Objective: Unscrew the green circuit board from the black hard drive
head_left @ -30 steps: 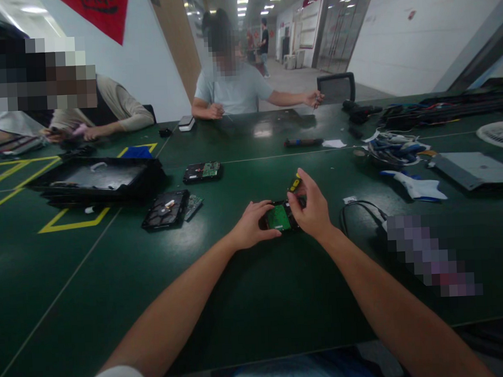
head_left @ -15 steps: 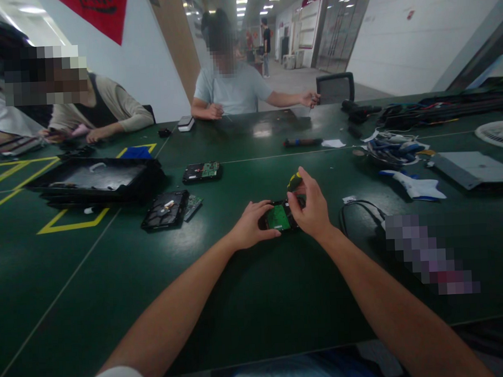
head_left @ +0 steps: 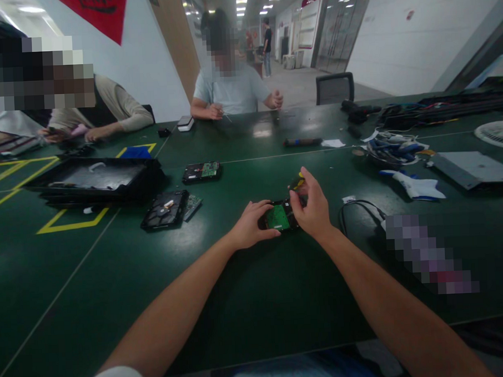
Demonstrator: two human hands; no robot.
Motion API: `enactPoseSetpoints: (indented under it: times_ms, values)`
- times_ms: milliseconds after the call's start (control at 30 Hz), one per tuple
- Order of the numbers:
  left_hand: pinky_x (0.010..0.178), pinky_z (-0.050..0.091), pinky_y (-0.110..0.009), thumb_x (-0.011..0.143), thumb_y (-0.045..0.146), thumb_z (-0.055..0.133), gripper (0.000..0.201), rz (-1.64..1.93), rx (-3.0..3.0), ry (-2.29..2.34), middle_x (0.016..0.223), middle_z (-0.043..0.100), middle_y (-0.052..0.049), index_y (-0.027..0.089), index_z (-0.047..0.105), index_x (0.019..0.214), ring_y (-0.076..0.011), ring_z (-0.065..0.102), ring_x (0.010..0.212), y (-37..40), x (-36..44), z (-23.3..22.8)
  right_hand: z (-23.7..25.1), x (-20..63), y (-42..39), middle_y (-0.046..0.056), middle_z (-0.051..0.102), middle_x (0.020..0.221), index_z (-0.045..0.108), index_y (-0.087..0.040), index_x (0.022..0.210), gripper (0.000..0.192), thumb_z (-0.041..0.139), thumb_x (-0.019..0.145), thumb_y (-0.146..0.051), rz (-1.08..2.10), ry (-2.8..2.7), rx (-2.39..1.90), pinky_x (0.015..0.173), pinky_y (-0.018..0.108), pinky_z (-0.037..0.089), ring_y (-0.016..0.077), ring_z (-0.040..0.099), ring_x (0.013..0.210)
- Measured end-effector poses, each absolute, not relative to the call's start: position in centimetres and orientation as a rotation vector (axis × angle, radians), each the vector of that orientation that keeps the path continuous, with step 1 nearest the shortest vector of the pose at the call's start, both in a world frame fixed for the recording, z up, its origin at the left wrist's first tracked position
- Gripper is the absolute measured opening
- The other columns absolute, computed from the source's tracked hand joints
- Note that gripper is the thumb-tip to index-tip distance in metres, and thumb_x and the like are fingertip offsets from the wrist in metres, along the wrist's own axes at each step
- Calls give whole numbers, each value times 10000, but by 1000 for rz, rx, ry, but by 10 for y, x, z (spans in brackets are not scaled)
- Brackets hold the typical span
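A hard drive [head_left: 278, 217] lies on the green table [head_left: 239, 300] in front of me, its green circuit board facing up. My left hand [head_left: 253, 224] grips its left end between thumb and fingers. Over the drive's right end, my right hand [head_left: 311, 205] is closed around the black and yellow handle of a screwdriver [head_left: 296, 183]. The handle points up, and the tool's lower part and tip are hidden by my fingers.
Left of the drive lie an opened hard drive [head_left: 164, 210], a loose circuit board [head_left: 192, 206], another hard drive [head_left: 202, 172] and stacked black trays [head_left: 96, 178]. On the right are a cable [head_left: 356, 203], a glove [head_left: 413, 184] and a metal case [head_left: 475, 168]. People sit opposite.
The screwdriver handle has turned in my right fingers, showing less yellow. My left hand and the drive stay put. The person opposite has drawn one hand inward.
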State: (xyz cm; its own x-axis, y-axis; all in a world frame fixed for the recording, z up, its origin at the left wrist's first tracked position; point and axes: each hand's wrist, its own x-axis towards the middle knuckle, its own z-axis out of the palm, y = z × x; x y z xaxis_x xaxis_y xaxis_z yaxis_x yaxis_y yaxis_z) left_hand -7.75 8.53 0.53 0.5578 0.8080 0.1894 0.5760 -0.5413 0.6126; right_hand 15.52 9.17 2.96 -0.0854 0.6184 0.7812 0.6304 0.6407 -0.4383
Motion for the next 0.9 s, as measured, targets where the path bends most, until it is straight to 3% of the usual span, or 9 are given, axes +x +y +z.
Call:
enactPoseSetpoints:
  times_ms: [133,333,500,700,900]
  values:
    - [1286,147,-627,778,639,774,836,628,2302,1109,1599,453,-129,250,508,1469,-364,411,1491,85,-78,6,31,155,91,118,589,1287,333,-317,1569,666,628,971,-340,-41,-1739,-1021,770,446,667,246,675,960]
    - [1289,142,-627,786,650,763,838,621,2301,1115,1602,449,-137,236,510,1469,-362,411,1492,85,-78,7,31,154,92,137,561,1387,267,-304,1604,666,555,1003,-283,-34,-1779,-984,900,485,645,246,671,1020]
    - [1281,157,-641,785,638,769,829,633,2306,1109,1597,455,-136,247,513,1469,-369,411,1492,84,-78,8,31,155,91,116,586,1304,326,-330,1580,666,612,979,-327,-46,-1764,-1000,799,443,665,234,661,951]
    - [1283,159,-637,781,639,770,826,637,2310,1106,1594,459,-139,240,522,1460,-369,417,1489,86,-78,6,32,154,90,120,589,1336,268,-331,1612,670,542,1003,-287,-28,-1783,-998,867,468,653,241,661,994]
    - [1283,159,-635,772,645,776,838,641,2307,1107,1596,456,-133,245,518,1461,-362,417,1489,86,-78,3,33,155,89,113,594,1253,309,-319,1593,695,618,971,-338,-60,-1754,-1030,806,453,659,222,656,887]
